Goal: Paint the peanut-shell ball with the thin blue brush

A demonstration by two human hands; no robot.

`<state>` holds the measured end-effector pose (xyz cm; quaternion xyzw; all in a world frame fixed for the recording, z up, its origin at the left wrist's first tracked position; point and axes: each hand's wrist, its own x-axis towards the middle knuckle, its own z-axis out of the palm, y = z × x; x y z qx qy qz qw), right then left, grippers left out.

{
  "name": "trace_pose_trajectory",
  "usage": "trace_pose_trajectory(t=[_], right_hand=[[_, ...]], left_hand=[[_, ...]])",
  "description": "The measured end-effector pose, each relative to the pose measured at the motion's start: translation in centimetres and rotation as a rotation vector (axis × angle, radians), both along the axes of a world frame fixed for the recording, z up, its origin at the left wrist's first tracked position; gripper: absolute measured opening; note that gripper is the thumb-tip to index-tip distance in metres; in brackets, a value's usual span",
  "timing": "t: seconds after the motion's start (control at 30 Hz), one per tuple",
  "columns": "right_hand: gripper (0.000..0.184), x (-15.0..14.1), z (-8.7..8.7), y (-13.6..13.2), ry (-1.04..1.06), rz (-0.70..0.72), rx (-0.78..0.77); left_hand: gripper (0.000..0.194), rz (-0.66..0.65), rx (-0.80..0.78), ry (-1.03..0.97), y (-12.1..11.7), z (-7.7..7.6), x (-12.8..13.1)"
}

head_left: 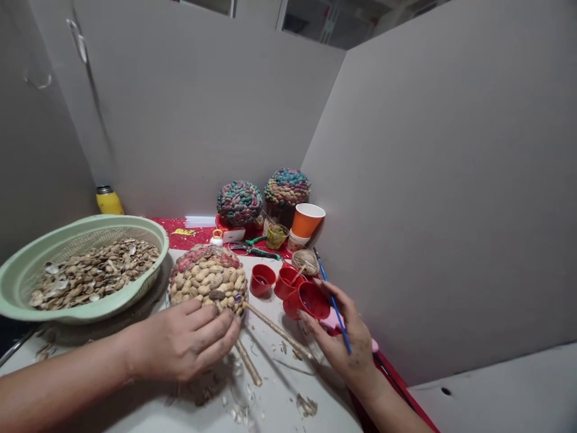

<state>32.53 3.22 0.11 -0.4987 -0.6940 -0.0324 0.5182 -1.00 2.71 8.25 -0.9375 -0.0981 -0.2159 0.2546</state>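
Note:
A dome-shaped craft covered with peanuts (208,278), tan with a red-painted band on top, stands on the white work surface. Two twine-wrapped legs stick out from its near edge. My left hand (193,337) is curled against its lower front, gripping it; the fingertips are partly hidden. In my right hand (345,337) a red cup (295,304) is tilted, its open mouth showing dark liquid. That same hand also has a blue paintbrush (334,304) lying across its fingers. Two more red cups, one (262,280) with dark liquid and another (285,282), stand close by.
A green basket (85,313) of nut shells fills the left. Behind stand two multicoloured shell balls (240,203), orange paper cups (306,221), green-handled pliers (256,248), a twine roll (305,262) and a yellow bottle (109,201). Grey panels (202,114) enclose the table.

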Motion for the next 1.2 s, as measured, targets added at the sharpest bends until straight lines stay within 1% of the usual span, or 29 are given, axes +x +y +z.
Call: trace_pose_trajectory(t=[0.1, 0.17, 0.27, 0.33, 0.4, 0.43, 0.5, 0.53, 0.57, 0.6, 0.63, 0.67, 0.7, 0.77, 0.83, 0.9, 0.97, 1.1, 1.2], right_hand=[[0.055, 0.3, -0.3, 0.0, -0.019, -0.016, 0.016], [0.056, 0.6, -0.4, 0.0, -0.031, -0.038, 0.028], [0.058, 0.9, 0.1, 0.0, -0.026, -0.027, 0.009], [0.06, 1.0, 1.1, -0.1, -0.013, 0.011, -0.005], [0.062, 0.9, 2.6, -0.3, 0.003, 0.054, 0.003], [0.063, 0.8, 3.5, -0.3, 0.013, 0.077, 0.011], [0.063, 0.2, 5.5, -0.3, 0.029, 0.15, 0.025], [0.063, -0.3, 6.6, -0.2, 0.031, 0.199, 0.018], [0.064, -1.0, 7.8, -0.1, 0.031, 0.249, 0.025], [0.065, -1.8, 9.0, 0.0, 0.023, 0.297, 0.012], [0.065, -2.8, 10.2, 0.2, 0.01, 0.355, 0.007], [0.064, -4.0, 11.3, 0.4, -0.003, 0.417, 0.013], [0.062, -5.3, 12.4, 0.7, -0.017, 0.475, 0.021], [0.062, -7.9, 14.0, 1.1, -0.06, 0.602, 0.022], [0.064, -10.2, 15.0, 1.7, -0.073, 0.719, 0.017], [0.067, -11.9, 15.3, 2.2, -0.104, 0.796, 0.019], [0.07, -13.0, 15.2, 2.6, -0.139, 0.822, 0.025], [0.072, -14.0, 14.5, 3.0, -0.178, 0.824, 0.03], [0.072, -14.3, 14.0, 2.9, -0.194, 0.834, 0.035]], left_hand=[[0.038, 0.011, -0.026, 0.065, -0.2, 1.2, 0.4], [0.039, 0.025, -0.049, 0.052, -0.3, 1.3, 0.5], [0.045, 0.057, -0.1, -0.005, -0.6, 0.5, 0.0], [0.046, 0.064, -0.144, -0.058, -0.9, -0.4, -0.9], [0.048, 0.039, -0.191, -0.148, -1.4, -1.3, -2.0], [0.048, 0.029, -0.221, -0.225, -1.8, -1.7, -2.5], [0.054, 0.027, -0.279, -0.442, -2.6, -1.9, -3.2], [0.058, 0.074, -0.308, -0.595, -3.0, -1.8, -3.3], [0.058, 0.117, -0.348, -0.749, -3.3, -1.5, -3.2], [0.057, 0.151, -0.428, -0.842, -3.5, -1.0, -2.9], [0.059, 0.176, -0.528, -0.888, -3.7, -0.4, -2.6], [0.065, 0.174, -0.618, -0.926, -3.7, 0.3, -2.2], [0.073, 0.146, -0.712, -0.934, -3.6, 1.0, -1.7], [0.09, 0.09, -0.831, -0.926, -3.2, 2.3, -1.0], [0.104, 0.044, -0.932, -0.9, -2.8, 3.0, -0.5], [0.11, 0.011, -1.015, -0.917, -2.3, 3.1, -0.2], [0.11, -0.022, -1.094, -0.986, -1.9, 2.8, 0.0], [0.103, -0.069, -1.23, -1.119, -1.0, 1.8, 0.1], [0.091, -0.075, -1.248, -1.159, -0.6, 1.3, 0.4]])
